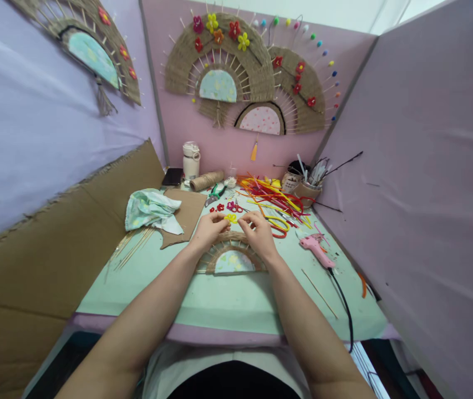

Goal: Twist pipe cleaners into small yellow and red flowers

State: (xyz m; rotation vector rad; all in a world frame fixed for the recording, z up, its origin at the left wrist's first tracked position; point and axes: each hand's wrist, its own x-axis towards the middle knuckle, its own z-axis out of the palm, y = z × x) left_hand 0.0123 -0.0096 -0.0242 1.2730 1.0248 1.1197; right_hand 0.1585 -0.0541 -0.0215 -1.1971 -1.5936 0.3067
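Note:
A yellow pipe-cleaner flower [230, 218] shows between my two hands, above a half-round woven twine fan [234, 260] with a floral cloth centre. My left hand [212, 228] pinches the flower at its left edge. Close to the flower's right side, my right hand [258, 233] has thumb and forefinger pinched together; whatever is between them is too small to make out. Just beyond the hands lie small red flowers [220, 207], a magenta flower [230, 206] and red-handled scissors [237, 208]. My wrists and forearms cover parts of the fan's sides.
Loose pipe cleaners [271, 194] pile up at the back right. A pink glue gun [317, 250] with a black cord lies right, near a thin stick [319, 293]. Cardboard [186, 213], crumpled cloth [151, 208], pliers [215, 195], twine roll [207, 180] and a bottle [191, 160] stand or lie left.

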